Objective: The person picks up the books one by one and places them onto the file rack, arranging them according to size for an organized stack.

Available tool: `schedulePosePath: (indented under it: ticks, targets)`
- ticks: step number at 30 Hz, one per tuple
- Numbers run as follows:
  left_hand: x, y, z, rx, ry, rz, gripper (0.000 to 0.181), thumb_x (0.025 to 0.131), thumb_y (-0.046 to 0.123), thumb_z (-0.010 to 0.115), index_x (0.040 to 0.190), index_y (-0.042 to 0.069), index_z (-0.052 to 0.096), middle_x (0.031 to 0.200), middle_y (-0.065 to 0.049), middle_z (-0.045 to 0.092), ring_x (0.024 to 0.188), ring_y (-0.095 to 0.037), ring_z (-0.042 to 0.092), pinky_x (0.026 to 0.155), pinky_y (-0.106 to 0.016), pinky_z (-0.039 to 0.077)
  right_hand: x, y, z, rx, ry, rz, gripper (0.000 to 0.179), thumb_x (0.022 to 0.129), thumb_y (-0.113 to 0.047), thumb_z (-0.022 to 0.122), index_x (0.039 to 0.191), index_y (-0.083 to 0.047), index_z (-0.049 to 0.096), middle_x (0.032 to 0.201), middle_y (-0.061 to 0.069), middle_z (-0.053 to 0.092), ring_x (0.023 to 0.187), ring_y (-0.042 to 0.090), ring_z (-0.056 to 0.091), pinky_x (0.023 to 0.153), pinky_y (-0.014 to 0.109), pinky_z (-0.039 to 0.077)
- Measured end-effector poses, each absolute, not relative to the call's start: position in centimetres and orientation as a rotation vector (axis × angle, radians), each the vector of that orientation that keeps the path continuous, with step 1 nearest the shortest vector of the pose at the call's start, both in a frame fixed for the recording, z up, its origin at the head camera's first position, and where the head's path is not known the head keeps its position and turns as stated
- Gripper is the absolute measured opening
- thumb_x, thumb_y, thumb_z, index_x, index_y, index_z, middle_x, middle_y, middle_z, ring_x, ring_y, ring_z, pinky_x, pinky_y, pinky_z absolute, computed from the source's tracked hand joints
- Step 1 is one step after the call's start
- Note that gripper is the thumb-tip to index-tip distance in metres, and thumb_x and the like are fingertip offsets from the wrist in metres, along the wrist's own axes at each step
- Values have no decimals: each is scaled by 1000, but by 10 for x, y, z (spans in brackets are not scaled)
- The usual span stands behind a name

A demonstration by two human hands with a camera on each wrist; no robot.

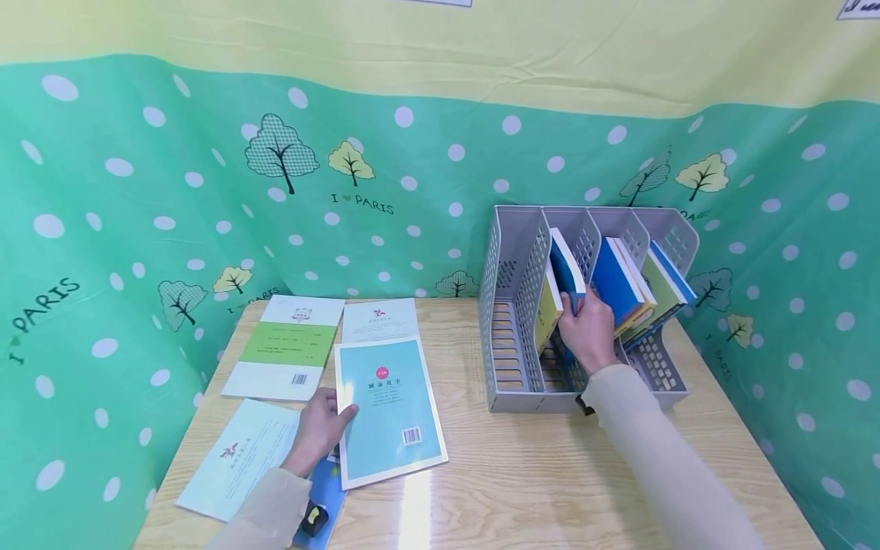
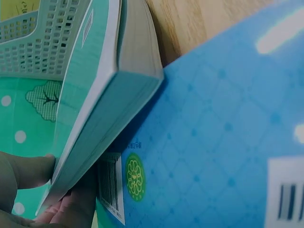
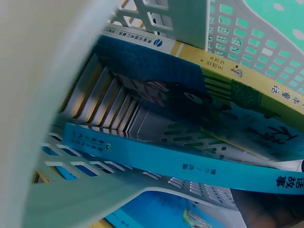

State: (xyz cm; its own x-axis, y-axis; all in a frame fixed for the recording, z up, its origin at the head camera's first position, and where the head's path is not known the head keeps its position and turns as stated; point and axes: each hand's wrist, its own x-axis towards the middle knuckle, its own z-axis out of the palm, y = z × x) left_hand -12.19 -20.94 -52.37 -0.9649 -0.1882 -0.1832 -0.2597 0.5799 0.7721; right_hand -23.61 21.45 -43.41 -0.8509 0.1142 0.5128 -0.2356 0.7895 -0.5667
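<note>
My left hand point(image 1: 319, 428) grips a teal-covered book point(image 1: 388, 405) by its left edge, thumb on the cover and fingers underneath. In the left wrist view this book point(image 2: 88, 66) tilts above a blue patterned book point(image 2: 213, 118). Inside the grey file rack point(image 1: 519, 401), my right hand point(image 1: 587, 328) pinches a blue book point(image 1: 566, 260) near its front end. That book stands in the second compartment from the left, beside a yellow book point(image 1: 548, 309). The right wrist view shows its bright blue spine point(image 3: 190, 166) and the yellow spine point(image 3: 213, 61), with a gap between.
Blue and white books point(image 1: 615, 279) lean in the third compartment, green and blue ones point(image 1: 663, 286) in the rightmost. A green-banded book point(image 1: 285, 347), a white book point(image 1: 380, 319) and a pale book point(image 1: 241, 458) lie at the left. A patterned curtain point(image 1: 426, 168) backs the table point(image 1: 522, 489).
</note>
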Motion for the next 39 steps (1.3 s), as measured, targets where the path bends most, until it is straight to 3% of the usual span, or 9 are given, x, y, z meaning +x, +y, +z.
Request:
schedulePosePath:
  ticks: [4,7,16,35,39]
  targets:
    - [-123,-209,-524,-406,2679,1403,45,88,12,66,120,-12,46,98,-22,65,73,-20,63,59,-31,52,-240,216,-434,78,-2454,871,25,98,-24,53,103,0,57,61,10,52,53,25,54,44,33,38]
    - [-124,-209,-526,-415,2642,1456,47,88,10,66,124,-13,46,99,-23,66,71,-19,64,59,-30,53,-242,216,-434,58,-2483,887,27,99,-28,52,100,-2,56,59,7,47,51,23,52,43,31,37]
    - [-126,-209,-530,-433,2609,1491,43,88,10,66,122,-11,49,95,-18,67,70,-18,64,59,-31,54,-244,217,-442,-2,-2567,953,39,100,-36,47,116,-1,55,68,10,58,61,25,62,43,29,42]
    - [-126,-208,-531,-444,2601,1521,40,89,8,64,120,-10,47,95,-20,65,72,-20,64,60,-31,53,-250,219,-456,14,-2564,963,32,99,-33,50,116,-7,54,61,6,44,53,21,51,44,31,38]
    - [-125,-208,-531,-452,2580,1537,42,89,8,64,122,-10,46,97,-22,66,73,-21,65,61,-32,54,-249,218,-457,28,-2575,962,29,99,-29,50,115,-4,54,67,11,53,60,24,55,50,34,42]
